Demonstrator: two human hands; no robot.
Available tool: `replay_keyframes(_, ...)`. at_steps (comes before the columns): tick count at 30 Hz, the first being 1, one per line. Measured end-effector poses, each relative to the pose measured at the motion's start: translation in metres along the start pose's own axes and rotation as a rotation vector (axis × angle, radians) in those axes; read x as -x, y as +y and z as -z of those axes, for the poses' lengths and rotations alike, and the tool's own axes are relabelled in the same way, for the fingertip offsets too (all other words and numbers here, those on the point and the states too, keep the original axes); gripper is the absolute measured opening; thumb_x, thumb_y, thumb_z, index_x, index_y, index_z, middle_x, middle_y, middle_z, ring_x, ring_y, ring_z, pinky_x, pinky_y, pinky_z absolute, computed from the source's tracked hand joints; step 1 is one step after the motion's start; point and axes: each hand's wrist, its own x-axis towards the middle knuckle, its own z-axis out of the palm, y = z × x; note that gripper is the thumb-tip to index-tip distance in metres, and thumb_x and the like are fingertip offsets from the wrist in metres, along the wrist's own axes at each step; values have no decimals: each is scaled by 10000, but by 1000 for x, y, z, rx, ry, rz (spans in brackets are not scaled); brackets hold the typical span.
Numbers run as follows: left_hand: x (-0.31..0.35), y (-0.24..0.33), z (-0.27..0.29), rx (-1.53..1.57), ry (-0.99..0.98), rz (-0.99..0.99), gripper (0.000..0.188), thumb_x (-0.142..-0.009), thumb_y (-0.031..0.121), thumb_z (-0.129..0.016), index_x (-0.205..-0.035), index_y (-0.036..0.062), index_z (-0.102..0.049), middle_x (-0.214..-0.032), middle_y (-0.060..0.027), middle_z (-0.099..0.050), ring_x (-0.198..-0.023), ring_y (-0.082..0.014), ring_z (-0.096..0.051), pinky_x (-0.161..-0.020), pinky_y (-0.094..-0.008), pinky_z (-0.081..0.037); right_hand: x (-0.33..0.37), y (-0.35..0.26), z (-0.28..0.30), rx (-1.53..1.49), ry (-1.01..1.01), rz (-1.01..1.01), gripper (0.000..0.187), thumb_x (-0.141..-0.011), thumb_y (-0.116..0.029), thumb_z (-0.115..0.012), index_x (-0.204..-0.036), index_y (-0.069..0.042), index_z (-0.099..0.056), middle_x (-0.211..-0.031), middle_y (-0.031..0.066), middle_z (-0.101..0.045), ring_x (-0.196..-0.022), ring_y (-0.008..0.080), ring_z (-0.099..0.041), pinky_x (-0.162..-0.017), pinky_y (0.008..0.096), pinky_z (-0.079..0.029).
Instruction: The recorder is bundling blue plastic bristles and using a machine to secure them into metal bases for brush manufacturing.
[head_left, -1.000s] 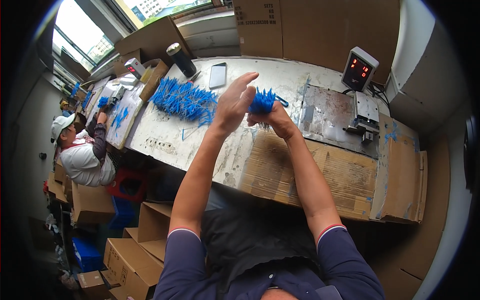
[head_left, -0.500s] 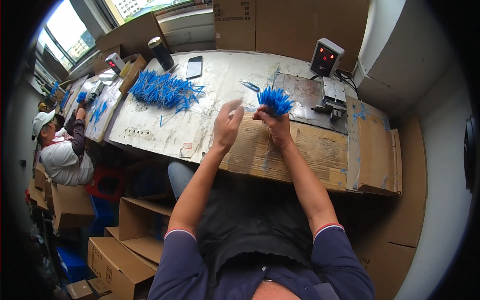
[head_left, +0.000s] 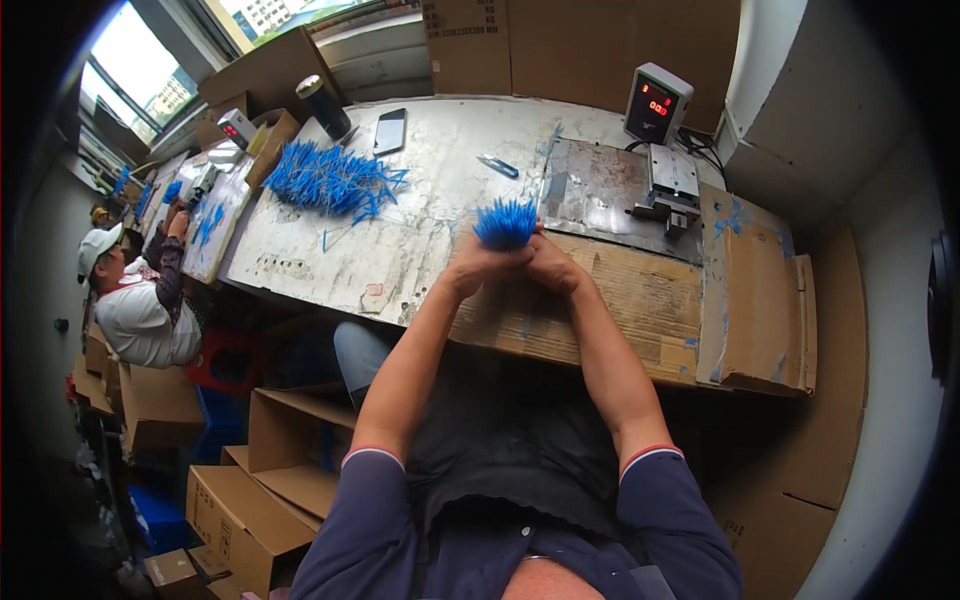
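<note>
A tight bundle of thin, blue-tipped strands [head_left: 505,225] stands with its pointed blue ends up, just over the near edge of the worktable. My left hand [head_left: 482,264] is wrapped around its lower part from the left. Closed against the same bundle from the right is my right hand [head_left: 552,266]; its fingertips are partly hidden behind the bundle. The strands' lower ends are covered by my hands. A loose heap of similar blue strands [head_left: 330,182] lies to the left on the table. Beyond the bundle rests a small pair of blue-handled thread snips [head_left: 498,167].
A metal fixture [head_left: 668,190] and a box with a red display [head_left: 658,104] stand at the right. Flat cardboard [head_left: 620,305] covers the near edge. Behind the heap are a phone [head_left: 390,132] and a dark flask [head_left: 322,108]. A co-worker [head_left: 145,300] sits at the far left.
My left hand, open and apart before, has come over and closed around the bundle. My right hand has brought the bundle left and nearer to me. The display's red digits have changed.
</note>
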Motion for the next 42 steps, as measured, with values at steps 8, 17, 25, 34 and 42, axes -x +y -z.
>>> replay_keyframes(8, -24, 2, 5, 100, 234, -262, 151, -981, 184, -706, -1062, 57, -709, -1083, -110, -751, -1019, -199, -694, -990, -371, -503, -3, -12, 13, -260, 329, 106, 426, -834, -197, -738, -1184, 28, -646, -1090, 113, -706, -1080, 200, -648, -1034, 340, -466)
replay_keyframes(17, -23, -43, 14, 35, 250, -152, 91, -1022, 126, -637, -1082, 64, -667, -967, -67, -734, -951, -184, -707, -947, -344, -531, -3, -14, 23, -422, 488, 172, 356, -919, -234, -709, -1127, 47, -641, -1033, 130, -713, -956, 223, -699, -918, 360, -556)
replay_keyframes(25, -5, -28, -3, 254, 204, 64, 160, -1048, 177, -595, -1112, 42, -650, -931, -81, -708, -884, -232, -723, -851, -366, -584, -4, -10, 9, -372, 466, 223, 421, -979, -350, -688, -1137, 35, -627, -1041, 124, -689, -934, 199, -684, -875, 335, -569)
replay_keyframes(34, -12, -16, 3, 304, 286, -66, 158, -1054, 165, -569, -1090, 30, -644, -1041, -176, -743, -1019, -316, -732, -941, -428, -584, -5, 6, 8, 60, 653, 70, 242, -957, -227, -681, -969, 15, -675, -835, 77, -701, -740, 141, -682, -632, 287, -585)
replay_keyframes(42, -11, -15, 5, 431, 290, -147, 214, -1041, 185, -608, -1098, -11, -670, -1052, -178, -743, -975, -265, -721, -902, -388, -570, 2, 2, -2, 63, 391, 13, 183, -928, -184, -731, -887, -10, -694, -728, 43, -670, -656, 113, -652, -530, 267, -512)
